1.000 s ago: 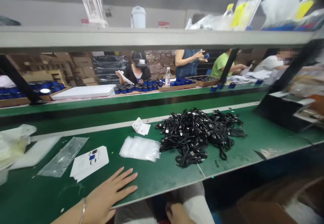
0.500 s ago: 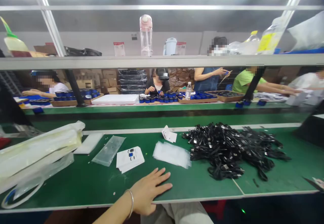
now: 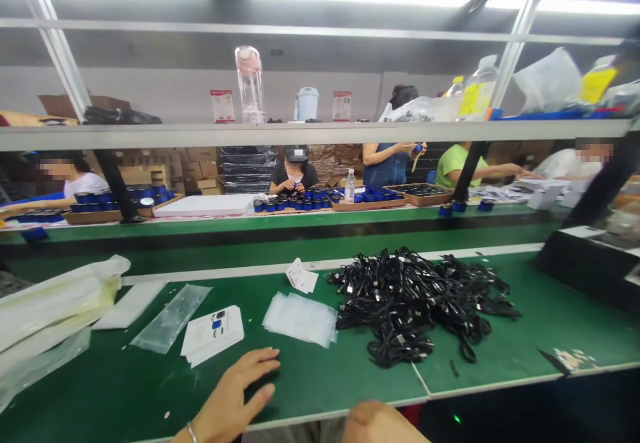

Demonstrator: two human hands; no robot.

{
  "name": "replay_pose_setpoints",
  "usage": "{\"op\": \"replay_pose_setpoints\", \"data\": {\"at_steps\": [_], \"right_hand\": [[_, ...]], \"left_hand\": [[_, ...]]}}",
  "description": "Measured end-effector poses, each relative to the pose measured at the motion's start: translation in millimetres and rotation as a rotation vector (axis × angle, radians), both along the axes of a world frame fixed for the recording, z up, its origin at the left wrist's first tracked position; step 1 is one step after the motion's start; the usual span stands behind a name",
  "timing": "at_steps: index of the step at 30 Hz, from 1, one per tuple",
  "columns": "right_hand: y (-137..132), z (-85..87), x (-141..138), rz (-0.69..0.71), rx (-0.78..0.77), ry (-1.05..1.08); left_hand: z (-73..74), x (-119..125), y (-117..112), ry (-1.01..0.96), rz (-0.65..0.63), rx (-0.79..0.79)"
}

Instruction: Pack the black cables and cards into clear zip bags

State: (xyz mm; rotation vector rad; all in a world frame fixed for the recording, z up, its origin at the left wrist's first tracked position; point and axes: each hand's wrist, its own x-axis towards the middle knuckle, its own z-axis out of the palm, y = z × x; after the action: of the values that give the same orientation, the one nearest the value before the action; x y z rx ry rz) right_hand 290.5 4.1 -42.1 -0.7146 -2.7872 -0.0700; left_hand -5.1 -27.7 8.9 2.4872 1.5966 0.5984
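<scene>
My left hand, with a bangle on its wrist, is over the green bench near its front edge. Its fingers are apart and nothing is in them. Just beyond lie a stack of printed leaflets and a stack of clear plastic bags. At the bottom edge of the view, my right hand shows only its back; the fingers are hidden. A large heap of black USB cables spreads over the bench to the right, beyond my right hand.
To the left lie a long plastic bag, a white foam pad and rolled white wrapping. A folded paper sits behind the bag stack. A shelf crosses overhead. Several people work at the far bench among blue items.
My right hand has come into view at the bottom. My left hand has its fingers drawn closer together. The view has turned to the right, so the bench things appear further left.
</scene>
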Motion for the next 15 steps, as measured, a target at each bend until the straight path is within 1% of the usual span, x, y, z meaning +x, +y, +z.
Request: {"op": "replay_pose_setpoints", "data": {"at_steps": [2, 4, 6, 7, 9, 10, 11, 12, 13, 15], "right_hand": [[17.1, 5.3, -7.1, -0.019, 0.056, 0.042], [31.6, 14.3, -15.4, -0.060, 0.101, 0.099], [44.3, 28.0, -22.2, -0.094, 0.128, 0.143], [51.1, 37.2, -23.3, -0.090, 0.134, 0.165], [68.9, 61.8, -17.5, -0.056, 0.108, 0.223], [81.8, 76.8, -9.5, -0.048, 0.068, 0.252], [98.5, 93.1, 2.1, -0.076, 0.017, 0.290], [119.3, 109.9, 17.2, -0.193, -0.054, 0.286], [144.1, 126.0, 35.3, -0.351, -0.108, 0.254], [202.5, 152.3, 77.3, -0.587, -0.121, 0.265]], "left_hand": [[11.3, 7.6, 18.9, -0.062, 0.134, 0.060], [20.2, 14.2, 49.1, -0.099, 0.222, 0.105], [23.1, 19.3, 84.8, -0.118, 0.280, 0.126], [21.7, 21.4, 101.9, -0.123, 0.301, 0.127], [13.7, 24.7, 129.2, -0.124, 0.323, 0.117], [7.4, 25.8, 138.2, -0.119, 0.323, 0.108], [-0.2, 26.2, 143.9, -0.112, 0.317, 0.103], [-8.8, 25.7, 146.6, -0.099, 0.302, 0.103], [-18.0, 24.3, 146.8, -0.088, 0.283, 0.109], [-36.7, 18.9, 143.0, -0.074, 0.263, 0.125]]}}
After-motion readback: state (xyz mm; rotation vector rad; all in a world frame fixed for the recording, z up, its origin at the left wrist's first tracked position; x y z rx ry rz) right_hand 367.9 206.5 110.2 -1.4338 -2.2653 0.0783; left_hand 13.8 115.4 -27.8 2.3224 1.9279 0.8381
